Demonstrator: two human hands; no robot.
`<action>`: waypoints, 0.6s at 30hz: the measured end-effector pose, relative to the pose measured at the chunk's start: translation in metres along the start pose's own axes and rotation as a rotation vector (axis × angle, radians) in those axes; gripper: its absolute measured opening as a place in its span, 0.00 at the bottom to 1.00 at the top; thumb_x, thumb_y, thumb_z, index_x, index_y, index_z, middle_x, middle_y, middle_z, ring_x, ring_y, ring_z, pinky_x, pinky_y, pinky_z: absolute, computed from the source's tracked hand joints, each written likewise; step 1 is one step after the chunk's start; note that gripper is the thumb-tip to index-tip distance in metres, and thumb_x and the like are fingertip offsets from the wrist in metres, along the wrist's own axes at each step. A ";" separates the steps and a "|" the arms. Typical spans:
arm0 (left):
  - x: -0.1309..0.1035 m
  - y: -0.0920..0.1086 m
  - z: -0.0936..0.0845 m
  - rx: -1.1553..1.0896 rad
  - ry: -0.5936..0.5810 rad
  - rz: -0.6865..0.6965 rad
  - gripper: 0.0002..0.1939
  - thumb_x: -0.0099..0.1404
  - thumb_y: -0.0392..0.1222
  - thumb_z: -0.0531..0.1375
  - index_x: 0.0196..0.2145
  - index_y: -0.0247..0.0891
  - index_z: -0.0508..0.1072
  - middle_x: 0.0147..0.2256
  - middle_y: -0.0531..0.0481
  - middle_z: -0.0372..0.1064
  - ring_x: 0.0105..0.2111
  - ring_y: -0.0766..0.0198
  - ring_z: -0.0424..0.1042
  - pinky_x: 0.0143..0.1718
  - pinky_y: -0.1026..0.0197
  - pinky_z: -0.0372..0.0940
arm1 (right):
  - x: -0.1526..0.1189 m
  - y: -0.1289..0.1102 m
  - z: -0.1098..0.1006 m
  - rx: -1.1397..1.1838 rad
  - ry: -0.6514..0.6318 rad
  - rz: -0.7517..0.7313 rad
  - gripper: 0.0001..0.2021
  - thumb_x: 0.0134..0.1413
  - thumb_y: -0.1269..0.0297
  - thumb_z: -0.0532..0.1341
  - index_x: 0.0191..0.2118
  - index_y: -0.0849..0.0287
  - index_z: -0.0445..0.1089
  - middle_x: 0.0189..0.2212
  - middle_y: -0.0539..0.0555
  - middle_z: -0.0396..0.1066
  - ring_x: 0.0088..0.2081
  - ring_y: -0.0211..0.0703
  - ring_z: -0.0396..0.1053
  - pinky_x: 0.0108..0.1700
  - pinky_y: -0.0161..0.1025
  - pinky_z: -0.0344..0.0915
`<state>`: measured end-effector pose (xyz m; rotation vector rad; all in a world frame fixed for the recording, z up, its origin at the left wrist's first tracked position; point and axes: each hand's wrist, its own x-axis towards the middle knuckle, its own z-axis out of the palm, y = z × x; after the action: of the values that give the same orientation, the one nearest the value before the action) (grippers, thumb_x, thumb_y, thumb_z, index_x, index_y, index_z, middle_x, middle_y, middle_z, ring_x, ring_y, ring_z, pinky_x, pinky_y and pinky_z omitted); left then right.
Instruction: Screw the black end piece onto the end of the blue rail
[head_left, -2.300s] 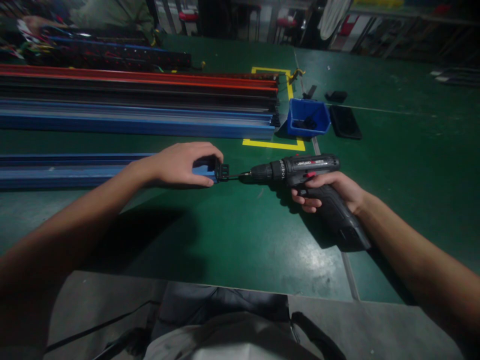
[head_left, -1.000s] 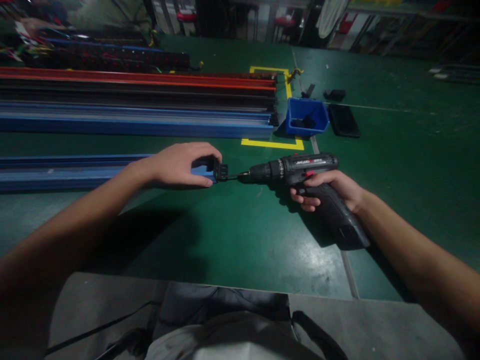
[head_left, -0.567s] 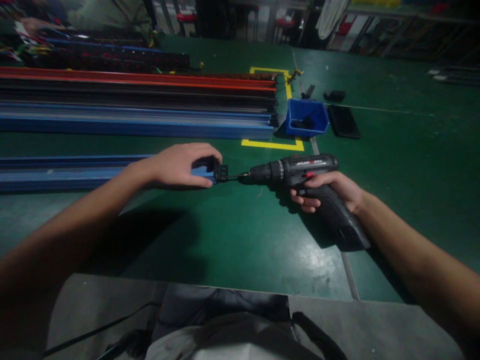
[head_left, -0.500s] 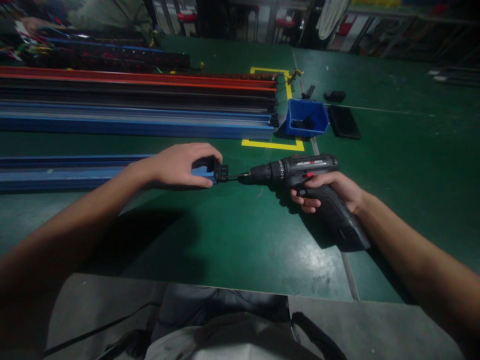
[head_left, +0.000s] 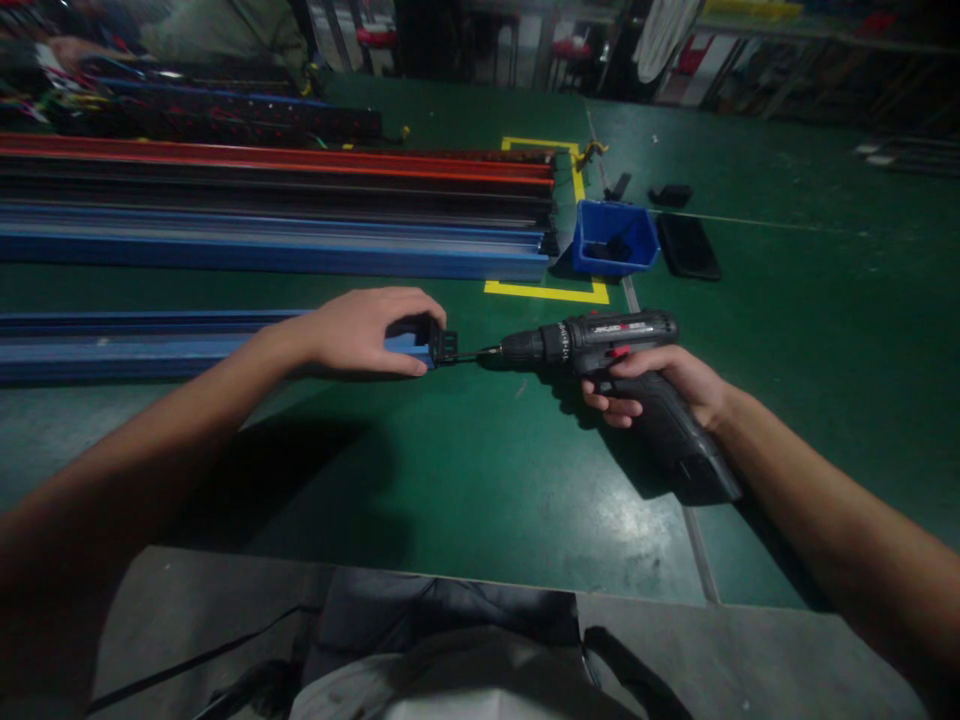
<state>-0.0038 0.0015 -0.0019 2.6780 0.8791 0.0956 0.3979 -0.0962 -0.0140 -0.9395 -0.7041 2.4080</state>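
Note:
My left hand [head_left: 375, 333] grips the right end of a long blue rail [head_left: 150, 357], thumb on the near side and fingers over the far side. A black end cap [head_left: 445, 346] sits at that end, against the fingertips. My right hand [head_left: 652, 383] is wrapped round the handle of a black cordless drill [head_left: 607, 333], with a finger at the trigger. The drill lies level and points left. Its long bit [head_left: 472, 354] reaches the end cap; the exact contact point is too small to make out.
Behind lie several long rails in blue, black and red [head_left: 300, 165]. A blue bin [head_left: 615, 238] holding black parts stands at their right end, beside a flat black tray [head_left: 688, 246]. Yellow tape [head_left: 547, 291] marks the green table. At the far left is another person's sleeve [head_left: 225, 30].
Both hands, the drill and the rail hold nearly the same positions. Only a very slight shift of the whole view shows.

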 end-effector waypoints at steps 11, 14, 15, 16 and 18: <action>0.000 0.001 -0.001 0.006 -0.007 -0.022 0.32 0.61 0.63 0.63 0.58 0.47 0.72 0.57 0.48 0.72 0.53 0.51 0.72 0.52 0.55 0.64 | 0.000 0.000 0.000 -0.015 0.001 0.002 0.10 0.58 0.71 0.62 0.42 0.72 0.75 0.34 0.62 0.75 0.24 0.35 0.65 0.31 0.38 0.73; 0.000 0.000 -0.001 0.009 -0.009 -0.020 0.32 0.62 0.63 0.63 0.59 0.47 0.71 0.57 0.47 0.71 0.54 0.51 0.72 0.52 0.55 0.64 | 0.000 0.000 0.000 -0.011 0.004 0.007 0.10 0.58 0.71 0.63 0.42 0.72 0.75 0.34 0.62 0.75 0.24 0.34 0.66 0.32 0.36 0.73; 0.000 0.000 -0.001 0.010 -0.009 -0.018 0.32 0.62 0.63 0.63 0.59 0.47 0.71 0.57 0.47 0.71 0.54 0.51 0.72 0.52 0.55 0.64 | 0.000 0.000 0.000 -0.010 0.003 0.008 0.10 0.58 0.71 0.63 0.43 0.73 0.75 0.34 0.62 0.76 0.24 0.34 0.66 0.32 0.36 0.73; 0.000 0.000 -0.001 0.011 -0.009 -0.015 0.32 0.62 0.64 0.63 0.59 0.47 0.71 0.57 0.47 0.71 0.54 0.51 0.72 0.52 0.55 0.64 | 0.000 0.000 0.000 -0.009 0.001 0.008 0.10 0.57 0.70 0.63 0.43 0.73 0.75 0.34 0.62 0.76 0.24 0.34 0.66 0.32 0.35 0.73; 0.000 -0.001 -0.001 0.011 -0.010 -0.012 0.32 0.63 0.63 0.63 0.59 0.47 0.71 0.57 0.47 0.71 0.54 0.51 0.72 0.52 0.56 0.64 | 0.000 0.000 0.000 -0.011 -0.003 0.006 0.10 0.57 0.70 0.63 0.42 0.73 0.75 0.34 0.62 0.76 0.24 0.33 0.66 0.32 0.35 0.73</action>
<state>-0.0041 0.0023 -0.0015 2.6807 0.8952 0.0746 0.3982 -0.0961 -0.0137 -0.9435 -0.7174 2.4136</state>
